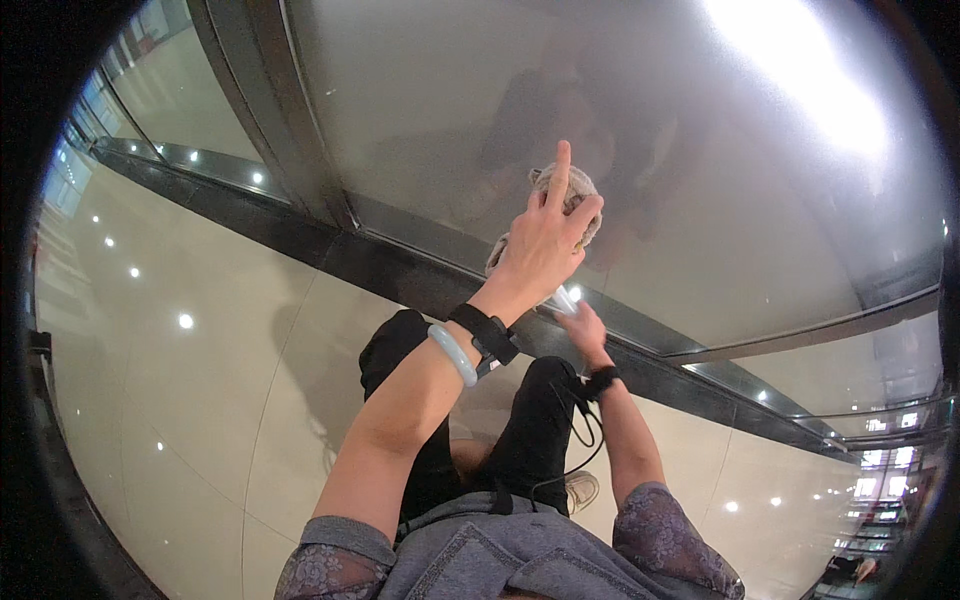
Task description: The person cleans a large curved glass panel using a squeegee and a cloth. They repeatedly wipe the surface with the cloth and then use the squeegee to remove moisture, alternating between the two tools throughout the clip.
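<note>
My left hand [544,236] holds a bunched beige cloth [581,186] against a glossy grey panel [420,112], with the index finger stretched out straight. A loose part of the cloth hangs out on the left side of the hand. Below it, my right hand [586,331] grips a pale, narrow rod-like object [564,300]. Its upper end is hidden behind my left hand and the cloth, so its exact kind cannot be told.
A metal frame post [262,97] borders the panel on the left. Along its foot runs a dark stone strip [292,238], meeting shiny cream floor tiles [187,390]. A black cable [600,442] hangs by my right wrist. My bent knees are close to the panel's base.
</note>
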### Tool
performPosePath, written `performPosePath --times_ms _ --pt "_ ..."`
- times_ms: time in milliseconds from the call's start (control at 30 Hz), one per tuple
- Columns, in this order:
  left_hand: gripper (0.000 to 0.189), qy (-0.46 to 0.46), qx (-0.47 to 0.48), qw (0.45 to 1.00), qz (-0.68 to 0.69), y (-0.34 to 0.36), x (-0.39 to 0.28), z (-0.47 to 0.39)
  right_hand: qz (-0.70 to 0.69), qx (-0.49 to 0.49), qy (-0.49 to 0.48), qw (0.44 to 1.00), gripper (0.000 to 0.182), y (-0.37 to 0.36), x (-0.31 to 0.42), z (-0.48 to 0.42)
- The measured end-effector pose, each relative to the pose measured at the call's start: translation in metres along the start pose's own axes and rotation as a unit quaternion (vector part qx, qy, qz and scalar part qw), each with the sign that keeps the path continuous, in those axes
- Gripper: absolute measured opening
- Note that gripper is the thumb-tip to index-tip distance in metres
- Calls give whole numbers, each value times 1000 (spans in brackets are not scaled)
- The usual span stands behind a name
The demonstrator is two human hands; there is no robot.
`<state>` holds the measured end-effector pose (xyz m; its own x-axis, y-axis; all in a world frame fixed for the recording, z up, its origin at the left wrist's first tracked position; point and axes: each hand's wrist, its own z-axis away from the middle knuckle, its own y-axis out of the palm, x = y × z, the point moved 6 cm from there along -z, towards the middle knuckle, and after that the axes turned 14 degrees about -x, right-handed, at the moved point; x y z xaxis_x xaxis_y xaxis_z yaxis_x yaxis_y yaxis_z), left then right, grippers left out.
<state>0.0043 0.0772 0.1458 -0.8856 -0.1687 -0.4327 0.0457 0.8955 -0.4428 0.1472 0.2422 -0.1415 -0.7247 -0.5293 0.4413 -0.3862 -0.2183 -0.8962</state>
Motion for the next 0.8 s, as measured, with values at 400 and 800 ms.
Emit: performPosePath --times_ms 400,800 --pt "38 30 1 998 -54 5 9 9 49 55 92 993 55 6 -81 20" --pt "35 46 62 992 -99 6 17 8 94 86 -45 991 58 105 49 -11"
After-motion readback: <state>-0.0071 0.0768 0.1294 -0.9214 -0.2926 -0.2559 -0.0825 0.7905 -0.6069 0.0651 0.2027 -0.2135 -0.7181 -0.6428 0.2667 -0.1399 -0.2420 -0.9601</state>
